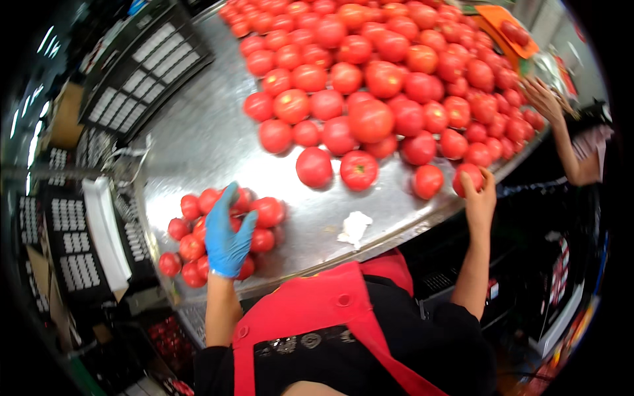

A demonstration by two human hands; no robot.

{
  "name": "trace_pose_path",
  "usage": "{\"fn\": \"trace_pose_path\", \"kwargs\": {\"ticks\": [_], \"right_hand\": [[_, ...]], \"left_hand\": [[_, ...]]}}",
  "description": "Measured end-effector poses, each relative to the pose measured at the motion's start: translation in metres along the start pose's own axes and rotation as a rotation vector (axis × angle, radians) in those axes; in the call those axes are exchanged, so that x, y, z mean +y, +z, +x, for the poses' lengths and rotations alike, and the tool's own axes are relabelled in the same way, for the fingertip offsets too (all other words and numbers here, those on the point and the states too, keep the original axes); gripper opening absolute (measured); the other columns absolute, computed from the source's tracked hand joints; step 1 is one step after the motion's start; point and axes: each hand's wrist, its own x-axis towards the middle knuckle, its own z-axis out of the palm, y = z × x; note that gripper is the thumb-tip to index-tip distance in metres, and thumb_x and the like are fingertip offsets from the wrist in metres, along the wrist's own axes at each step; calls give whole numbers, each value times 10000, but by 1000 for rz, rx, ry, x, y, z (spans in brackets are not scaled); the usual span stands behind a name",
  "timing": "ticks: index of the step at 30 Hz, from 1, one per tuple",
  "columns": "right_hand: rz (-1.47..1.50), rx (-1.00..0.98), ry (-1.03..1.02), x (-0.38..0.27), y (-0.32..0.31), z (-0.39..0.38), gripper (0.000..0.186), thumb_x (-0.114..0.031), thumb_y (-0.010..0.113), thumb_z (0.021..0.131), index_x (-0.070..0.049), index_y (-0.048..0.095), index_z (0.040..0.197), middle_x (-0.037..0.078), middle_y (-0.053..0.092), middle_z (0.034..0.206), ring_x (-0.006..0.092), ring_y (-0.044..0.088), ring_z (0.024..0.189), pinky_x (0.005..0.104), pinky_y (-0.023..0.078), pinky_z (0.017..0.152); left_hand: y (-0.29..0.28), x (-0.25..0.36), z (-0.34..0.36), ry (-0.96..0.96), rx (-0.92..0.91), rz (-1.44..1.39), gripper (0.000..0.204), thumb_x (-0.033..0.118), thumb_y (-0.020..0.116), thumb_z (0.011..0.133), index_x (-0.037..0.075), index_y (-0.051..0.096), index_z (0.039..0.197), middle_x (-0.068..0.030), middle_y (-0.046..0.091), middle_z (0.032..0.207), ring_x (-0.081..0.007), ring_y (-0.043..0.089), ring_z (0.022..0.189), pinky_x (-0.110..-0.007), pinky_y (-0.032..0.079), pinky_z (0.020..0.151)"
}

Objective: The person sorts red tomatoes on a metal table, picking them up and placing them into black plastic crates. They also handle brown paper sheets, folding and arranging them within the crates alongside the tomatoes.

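Note:
My left hand (228, 241), in a blue glove, lies over a small group of red tomatoes (191, 247) at the table's near left corner. Its thumb and fingers are spread apart, and a tomato shows partly behind the thumb. At the right edge of the metal table my bare right hand (482, 198) is closed round a tomato (466, 179). Just left of it lies a single tomato (428, 181). A large heap of tomatoes (370, 121) covers the far part of the table, with two loose ones at its near side.
A crumpled white tissue (355, 228) lies near the table's front edge (317, 265). Black crates (148, 72) stand at the left. Another person's hand (543, 100) reaches to the heap from the right, near an orange tray (498, 26).

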Motion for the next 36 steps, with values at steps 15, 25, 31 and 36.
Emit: {"fn": "trace_pose_path", "kwargs": {"ticks": [15, 25, 31, 36], "right_hand": [[-66, 54, -576, -60, 28, -27, 291, -49, 628, 826, -16, 572, 1109, 100, 554, 1026, 150, 512, 677, 242, 421, 589], [369, -968, -825, -117, 109, -111, 688, -162, 750, 719, -66, 417, 1313, 171, 425, 1270, 279, 586, 999, 369, 489, 810], [644, -1210, -467, -118, 131, -124, 753, -240, 730, 770, -76, 317, 1378, 169, 429, 1291, 309, 526, 1102, 372, 436, 912], [1124, -1436, 564, -103, 134, -121, 533, -310, 544, 918, -47, 332, 1330, 147, 567, 1128, 253, 643, 883, 310, 524, 621]], "left_hand": [[29, 2, 2, 206, -318, 488, 682, 275, 730, 694, 77, 452, 1285, -120, 534, 1198, -286, 447, 1192, -545, 158, 1089], [34, 44, -12, -570, -280, -1004, 423, 357, 472, 949, 30, 479, 1216, -68, 551, 1119, -165, 583, 973, -302, 510, 809], [37, 25, -18, -523, -289, -896, 343, 312, 471, 957, 27, 534, 1138, -59, 577, 1016, -135, 595, 853, -262, 506, 694], [33, 5, -4, -89, 4, -251, 308, 204, 554, 909, 17, 535, 1154, -116, 569, 1066, -196, 582, 930, -309, 482, 789]]}}
